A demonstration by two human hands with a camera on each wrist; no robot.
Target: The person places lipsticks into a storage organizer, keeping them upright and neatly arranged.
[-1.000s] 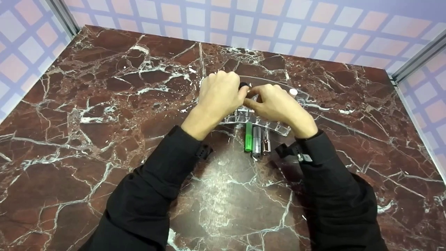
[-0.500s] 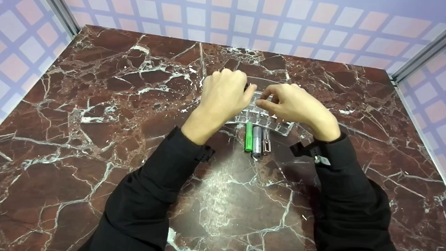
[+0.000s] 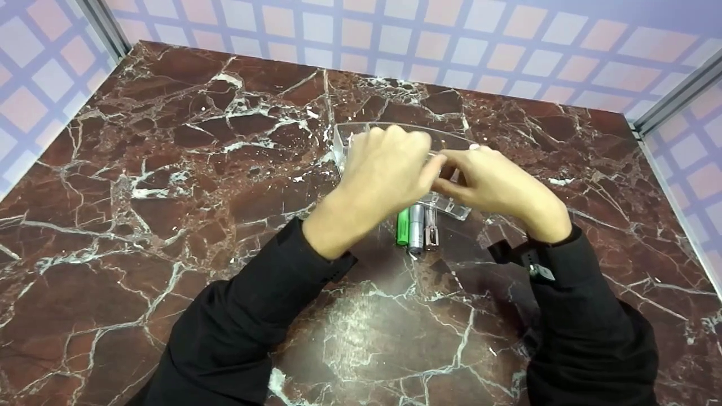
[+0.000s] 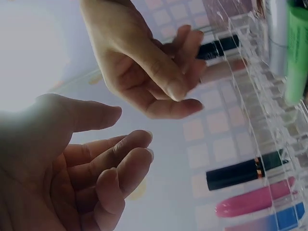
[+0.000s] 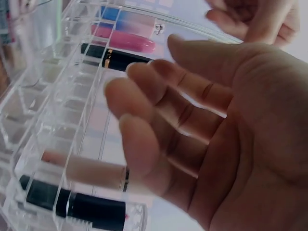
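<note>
In the head view my left hand [image 3: 386, 169] hovers over the left and middle of a clear compartmented makeup organizer [image 3: 459, 211], hiding much of it. My right hand [image 3: 496, 177] is over its right side, fingertips close to the left thumb. Both wrist views show the fingers loosely bent with nothing between them. Standing in the organizer are a black tube with a gold band [image 4: 233, 175], a pink tube [image 4: 255, 198] and a blue-ended tube [image 4: 288, 217]. Toward the other end stand a beige tube [image 5: 94, 172] and a black tube [image 5: 96, 209].
In front of the organizer, a green tube [image 3: 403, 228], a silver tube [image 3: 416, 228] and a clear tube with rose-gold parts [image 3: 431, 231] lie side by side on the marbled table [image 3: 141, 270]. A patterned wall panel [image 3: 383, 39] borders the back edge.
My left hand has shifted right and slightly nearer, covering the organizer's middle. My right hand first drew away from it, moving right, and continues a little right and nearer; their fingertips are close again.
</note>
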